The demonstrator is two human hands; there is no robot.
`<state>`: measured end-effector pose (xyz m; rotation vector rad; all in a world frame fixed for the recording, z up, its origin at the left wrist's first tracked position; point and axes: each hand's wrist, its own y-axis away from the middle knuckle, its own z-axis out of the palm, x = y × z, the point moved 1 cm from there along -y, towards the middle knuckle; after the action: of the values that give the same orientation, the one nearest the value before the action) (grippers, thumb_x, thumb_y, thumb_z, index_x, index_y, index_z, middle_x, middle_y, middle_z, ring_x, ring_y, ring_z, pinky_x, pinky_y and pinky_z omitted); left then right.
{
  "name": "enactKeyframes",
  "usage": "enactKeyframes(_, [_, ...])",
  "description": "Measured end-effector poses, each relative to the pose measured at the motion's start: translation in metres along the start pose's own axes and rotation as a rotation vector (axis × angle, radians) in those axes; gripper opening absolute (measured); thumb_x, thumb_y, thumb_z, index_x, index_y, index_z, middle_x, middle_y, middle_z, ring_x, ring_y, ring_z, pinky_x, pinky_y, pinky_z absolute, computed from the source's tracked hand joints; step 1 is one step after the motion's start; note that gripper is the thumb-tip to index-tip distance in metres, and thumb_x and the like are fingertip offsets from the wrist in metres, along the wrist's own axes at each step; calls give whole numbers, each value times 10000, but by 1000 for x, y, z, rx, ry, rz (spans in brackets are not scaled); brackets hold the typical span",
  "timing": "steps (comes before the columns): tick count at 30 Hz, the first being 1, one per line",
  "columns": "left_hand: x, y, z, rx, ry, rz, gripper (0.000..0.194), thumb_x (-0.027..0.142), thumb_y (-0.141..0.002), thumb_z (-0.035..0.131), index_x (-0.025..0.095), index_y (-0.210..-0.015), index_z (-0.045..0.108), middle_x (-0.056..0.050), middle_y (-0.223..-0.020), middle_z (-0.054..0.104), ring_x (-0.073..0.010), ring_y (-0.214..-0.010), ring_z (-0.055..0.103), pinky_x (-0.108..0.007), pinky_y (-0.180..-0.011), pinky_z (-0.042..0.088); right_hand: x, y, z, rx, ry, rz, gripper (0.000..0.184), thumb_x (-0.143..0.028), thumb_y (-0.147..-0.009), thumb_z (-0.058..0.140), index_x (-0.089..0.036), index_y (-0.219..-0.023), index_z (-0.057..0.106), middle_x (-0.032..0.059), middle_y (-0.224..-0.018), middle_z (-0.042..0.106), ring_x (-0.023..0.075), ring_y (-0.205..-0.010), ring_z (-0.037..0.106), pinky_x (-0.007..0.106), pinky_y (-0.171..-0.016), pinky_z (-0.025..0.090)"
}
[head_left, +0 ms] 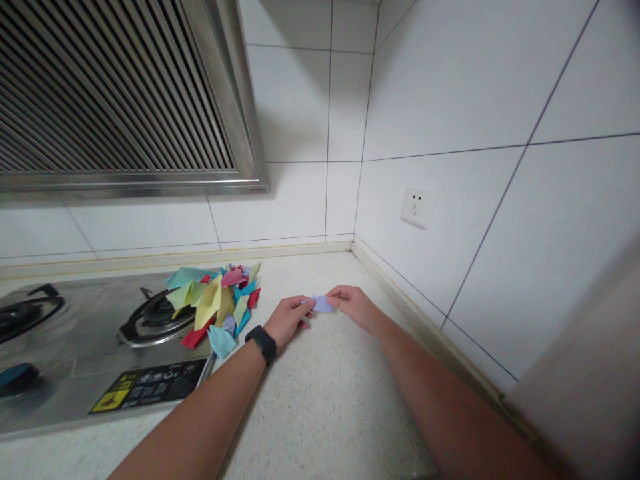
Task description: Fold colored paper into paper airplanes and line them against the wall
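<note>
Purple paper (pixel 323 304): a small piece was stretched between the two hands, over the worktop (pixel 325 407) and to the right of the stove (pixel 95 373); whether it touched the surface below could not be told

Left hand (pixel 290 320): its thumb and fingers were pinched together on the left end of the purple paper, and a black watch (pixel 261 344) circled the wrist

Right hand (pixel 354 307): its thumb and fingertips were closed on the opposite end, with the other fingers bent

Paper pile (pixel 213 307): folded pieces in yellow, pale green, light blue, red, pink and purple lay heaped to the left of the hands, partly over the right burner (pixel 159 317) and partly past the stove's right edge

Stove: its steel top carried a black and yellow label (pixel 150 385) near the front and a dark knob (pixel 19 379) at the left

Walls: white tiles (pixel 295 200) met in a corner behind the worktop, with a socket (pixel 420 207) on the right wall and a ridged metal hood (pixel 120 93) at upper left
</note>
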<state>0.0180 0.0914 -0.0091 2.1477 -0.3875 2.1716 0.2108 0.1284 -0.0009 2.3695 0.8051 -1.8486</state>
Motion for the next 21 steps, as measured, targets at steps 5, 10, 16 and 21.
enactKeyframes(5, [2, 1, -1, 14, 16, -6, 421, 526, -752, 652, 123, -866, 693, -28, -703, 570, -89, -547, 480, -194, -465, 381, -2, 2, 3, -62, 25, 66, 258, -402, -786, 618, -157, -853, 663, 1, -698, 621, 103, -576, 477, 240, -558, 338])
enactKeyframes(10, [4, 3, 1, -7, -23, 2, 441, 510, -724, 687, 114, -919, 694, -33, -713, 565, -97, -578, 481, -191, -478, 389, -2, 2, 3, -70, 52, 12, 242, -385, -801, 608, -151, -844, 653, 8, -725, 628, 113, -630, 505, 243, -602, 355])
enactKeyframes(16, [2, 1, 3, 0, -22, 27, 399, 490, -693, 718, 124, -848, 677, -9, -704, 541, -88, -571, 466, -187, -473, 400, 2, 0, 3, -78, 166, -2, 245, -400, -800, 613, -161, -833, 652, -24, -639, 552, 108, -593, 463, 235, -560, 323])
enactKeyframes(21, [0, -1, 2, -9, -3, -3, 394, 498, -686, 720, 123, -801, 690, -18, -700, 578, -88, -563, 483, -201, -495, 400, 9, -5, 5, -12, 59, -24, 267, -405, -762, 653, -176, -895, 613, -6, -747, 590, 117, -647, 489, 242, -589, 355])
